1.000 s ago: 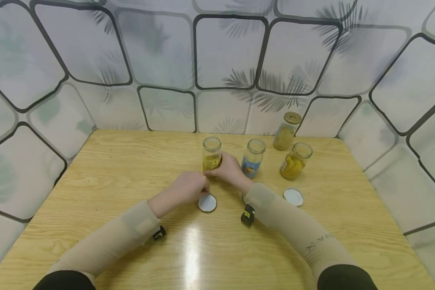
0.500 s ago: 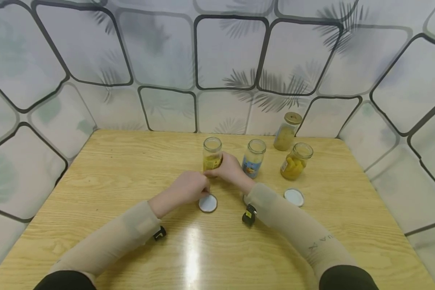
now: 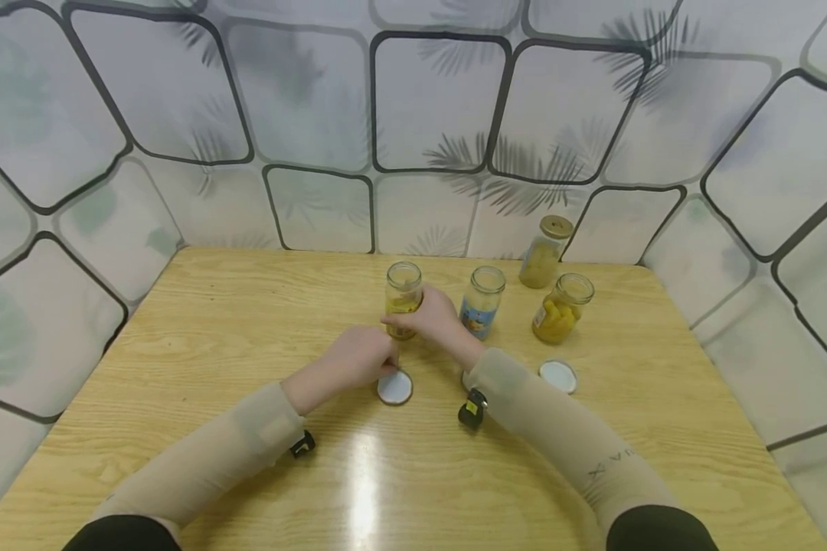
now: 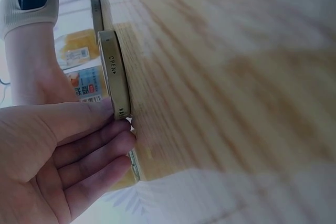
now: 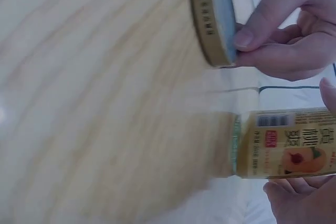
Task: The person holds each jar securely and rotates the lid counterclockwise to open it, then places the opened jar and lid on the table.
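Note:
My left hand (image 3: 365,352) pinches the near rim of a gold jar lid (image 3: 394,387) between thumb and finger. The white inside of this lid faces up, and in the left wrist view its side (image 4: 116,74) reads "OPEN". My right hand (image 3: 436,317) holds an uncovered glass peach jar (image 3: 403,287) low on its body, standing upright on the table. In the right wrist view the jar's label (image 5: 296,142) bears a peach picture; a thumb lies on one side of the jar, fingers on the other. The lid is nearer me than the jar.
Right of the held jar stands an uncovered blue-labelled jar (image 3: 478,315), then an uncovered jar of yellow fruit (image 3: 555,317). A gold-lidded jar (image 3: 540,260) stands behind, near the wall. A white-faced lid (image 3: 558,376) lies at right; another is mostly hidden under my right wrist.
My right thumb has shifted up slightly across the front of the peach jar, baring its lower part. The left hand and its lid stay in place.

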Demonstrator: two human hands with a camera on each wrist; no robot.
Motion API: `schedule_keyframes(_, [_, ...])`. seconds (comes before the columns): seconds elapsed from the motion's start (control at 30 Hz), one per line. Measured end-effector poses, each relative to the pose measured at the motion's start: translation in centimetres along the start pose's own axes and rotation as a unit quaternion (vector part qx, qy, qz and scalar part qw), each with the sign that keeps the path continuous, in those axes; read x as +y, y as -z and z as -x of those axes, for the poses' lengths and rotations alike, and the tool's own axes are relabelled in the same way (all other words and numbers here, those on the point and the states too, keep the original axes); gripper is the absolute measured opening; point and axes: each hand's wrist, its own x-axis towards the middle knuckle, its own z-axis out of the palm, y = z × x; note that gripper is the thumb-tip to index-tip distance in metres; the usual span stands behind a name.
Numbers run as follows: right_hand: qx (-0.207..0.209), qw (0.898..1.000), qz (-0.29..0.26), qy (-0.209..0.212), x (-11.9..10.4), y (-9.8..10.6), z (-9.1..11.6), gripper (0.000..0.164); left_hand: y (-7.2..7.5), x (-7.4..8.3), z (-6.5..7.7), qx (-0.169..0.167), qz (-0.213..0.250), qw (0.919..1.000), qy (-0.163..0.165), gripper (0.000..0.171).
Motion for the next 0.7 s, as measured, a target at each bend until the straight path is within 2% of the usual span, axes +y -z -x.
schedule_keyframes(0.17, [0.004,1.000,0.012,-0.007,-1.1,0.8,-0.2,0.078,-0.1,-0.1,-0.1,-0.003,0.012,0.9999,0.003,0.008])
schedule_keyframes(0.4, [-0.006,0.999,-0.022,0.046,-3.3,2.5,-0.7,0.098,0.1,-0.2,-0.2,-0.014,0.014,0.9998,0.008,0.007])
schedule_keyframes(0.7, [-0.024,0.995,-0.068,0.075,-5.7,5.1,0.3,0.097,0.1,-0.1,-0.2,-0.022,0.015,0.9995,0.014,0.009])
